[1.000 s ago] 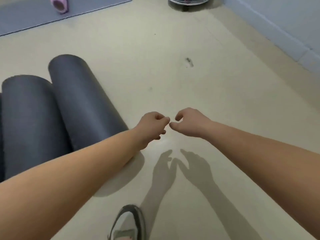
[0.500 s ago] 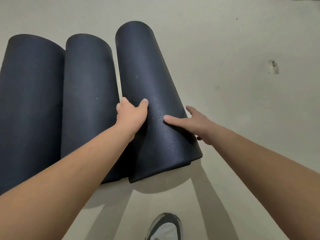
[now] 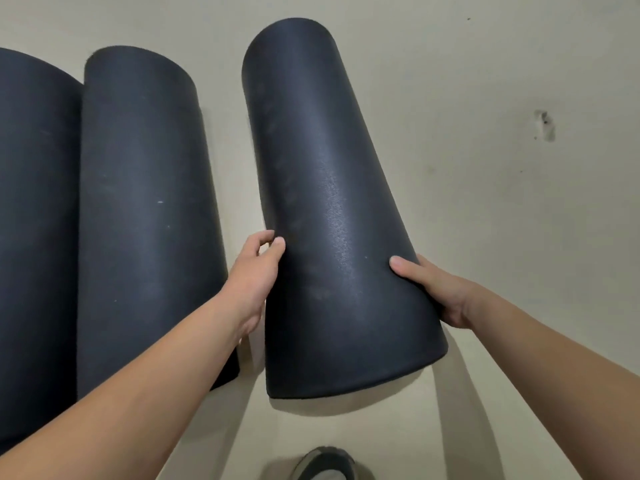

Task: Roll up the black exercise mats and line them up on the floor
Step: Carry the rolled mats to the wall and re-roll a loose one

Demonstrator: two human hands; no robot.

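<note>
Three rolled black exercise mats lie lengthwise on the beige floor. The left mat (image 3: 34, 202) and the middle mat (image 3: 145, 202) touch side by side. The right mat (image 3: 329, 202) stands apart from them across a strip of bare floor, its near end casting a shadow beneath. My left hand (image 3: 254, 275) holds that mat's left side, thumb on its top surface. My right hand (image 3: 440, 289) grips its right side, thumb on top and fingers hidden behind the roll.
The toe of my shoe (image 3: 325, 464) shows at the bottom edge, just below the held mat. A small dark mark (image 3: 544, 124) is on the floor at the right. Bare beige floor stretches to the right of the mats.
My hands went from empty in mid-air to the right mat. That mat has shifted right, away from the middle mat, opening a gap, and my hands now hold its two sides.
</note>
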